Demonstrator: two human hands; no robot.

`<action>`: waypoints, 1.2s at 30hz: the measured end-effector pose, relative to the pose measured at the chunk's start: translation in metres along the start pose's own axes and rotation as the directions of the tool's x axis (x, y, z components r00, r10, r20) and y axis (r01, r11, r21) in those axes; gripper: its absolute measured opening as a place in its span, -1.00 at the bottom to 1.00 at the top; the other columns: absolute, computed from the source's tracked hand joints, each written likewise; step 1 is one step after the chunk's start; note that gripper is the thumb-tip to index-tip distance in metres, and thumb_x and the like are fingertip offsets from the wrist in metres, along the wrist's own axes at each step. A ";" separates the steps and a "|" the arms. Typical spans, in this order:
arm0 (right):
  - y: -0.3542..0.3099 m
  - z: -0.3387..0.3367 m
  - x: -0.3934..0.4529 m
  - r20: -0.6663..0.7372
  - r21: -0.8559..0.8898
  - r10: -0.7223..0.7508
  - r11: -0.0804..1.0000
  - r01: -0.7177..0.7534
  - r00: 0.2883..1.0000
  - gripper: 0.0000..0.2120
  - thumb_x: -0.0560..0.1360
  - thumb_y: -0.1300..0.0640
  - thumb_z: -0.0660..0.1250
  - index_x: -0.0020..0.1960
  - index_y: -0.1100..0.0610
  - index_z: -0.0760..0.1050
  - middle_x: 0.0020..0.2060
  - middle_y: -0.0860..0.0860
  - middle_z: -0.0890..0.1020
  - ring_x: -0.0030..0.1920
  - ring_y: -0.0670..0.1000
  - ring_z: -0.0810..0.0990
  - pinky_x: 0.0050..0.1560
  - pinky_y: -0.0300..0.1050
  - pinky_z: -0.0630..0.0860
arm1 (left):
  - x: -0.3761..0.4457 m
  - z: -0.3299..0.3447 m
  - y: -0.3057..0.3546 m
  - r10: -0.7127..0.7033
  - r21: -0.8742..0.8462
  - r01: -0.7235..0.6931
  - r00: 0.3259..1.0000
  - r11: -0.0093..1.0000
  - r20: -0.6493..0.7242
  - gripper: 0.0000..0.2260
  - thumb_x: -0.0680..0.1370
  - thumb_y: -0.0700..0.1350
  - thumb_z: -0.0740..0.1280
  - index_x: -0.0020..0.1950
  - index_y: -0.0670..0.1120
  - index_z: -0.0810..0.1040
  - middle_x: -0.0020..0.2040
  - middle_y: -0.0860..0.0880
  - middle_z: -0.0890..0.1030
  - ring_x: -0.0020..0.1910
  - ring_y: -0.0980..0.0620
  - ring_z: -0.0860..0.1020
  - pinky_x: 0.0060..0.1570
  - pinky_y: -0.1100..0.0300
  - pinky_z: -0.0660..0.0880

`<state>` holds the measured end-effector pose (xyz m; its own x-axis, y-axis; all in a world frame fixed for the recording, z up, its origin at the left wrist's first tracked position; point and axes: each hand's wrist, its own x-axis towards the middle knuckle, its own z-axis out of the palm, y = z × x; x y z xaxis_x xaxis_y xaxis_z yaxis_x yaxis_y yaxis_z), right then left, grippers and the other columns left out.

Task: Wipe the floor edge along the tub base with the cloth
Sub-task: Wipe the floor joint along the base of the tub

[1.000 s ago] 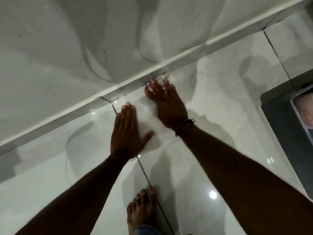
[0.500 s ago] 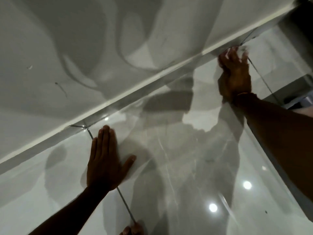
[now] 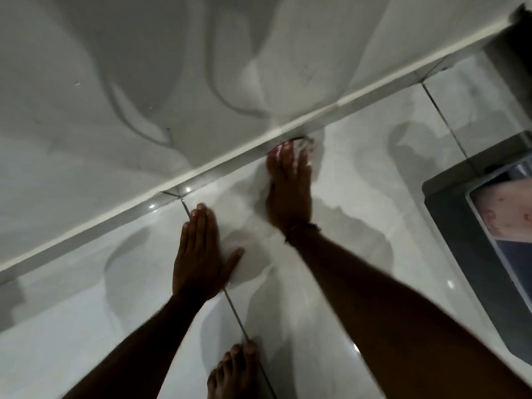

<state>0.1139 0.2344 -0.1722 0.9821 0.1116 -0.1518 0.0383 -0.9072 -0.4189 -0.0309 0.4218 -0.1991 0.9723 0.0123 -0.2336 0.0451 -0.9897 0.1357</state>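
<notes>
Hands are pressing down on a glossy pale tiled floor [image 3: 359,197]. Left hand [image 3: 198,254] is lying flat, fingers together, thumb splayed toward three o'clock. Right hand [image 3: 290,185] is reaching toward twelve o'clock, fingers spread over a blurred whitish cloth [image 3: 302,145] touching the tub base [image 3: 121,214]. A bare foot [image 3: 233,372] is showing at six o'clock. No writing is readable.
</notes>
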 end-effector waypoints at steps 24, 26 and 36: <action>0.021 -0.003 0.000 0.124 -0.071 -0.187 0.978 0.196 0.975 -0.41 0.66 0.09 -0.03 0.68 -0.05 0.22 0.72 0.03 0.18 0.73 0.28 0.02 0.72 0.21 0.07 | -0.006 0.002 -0.011 -0.054 -0.048 0.053 0.999 0.997 -0.009 -0.01 0.59 0.47 0.09 0.72 -0.25 -0.06 0.74 -0.25 -0.05 0.74 -0.18 -0.08 0.70 -0.13 -0.01; 0.060 -0.029 0.023 0.070 -0.101 -0.115 0.987 0.122 0.991 -0.40 0.65 0.18 0.10 0.68 -0.03 0.22 0.72 0.06 0.16 0.73 0.32 -0.01 0.69 0.22 0.10 | -0.007 0.002 -0.009 -0.068 -0.053 0.067 0.998 0.996 -0.015 0.00 0.58 0.48 0.09 0.71 -0.25 -0.05 0.74 -0.24 -0.03 0.74 -0.17 -0.08 0.71 -0.11 -0.02; 0.200 -0.118 0.121 -0.050 -0.271 0.061 0.960 -0.073 0.997 -0.56 0.61 0.39 0.02 0.44 0.27 0.40 0.56 0.27 0.36 0.68 0.23 0.20 0.72 0.15 -0.22 | -0.005 0.012 -0.014 -0.074 -0.045 0.073 0.997 0.996 -0.025 0.03 0.55 0.51 0.08 0.73 -0.21 -0.09 0.75 -0.19 -0.08 0.74 -0.12 -0.14 0.70 -0.04 -0.15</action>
<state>0.2621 0.0190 -0.1687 0.9905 0.0354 -0.1326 0.0155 -0.9888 -0.1484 -0.0392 0.4339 -0.2109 0.9717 0.0888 -0.2190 0.1259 -0.9788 0.1618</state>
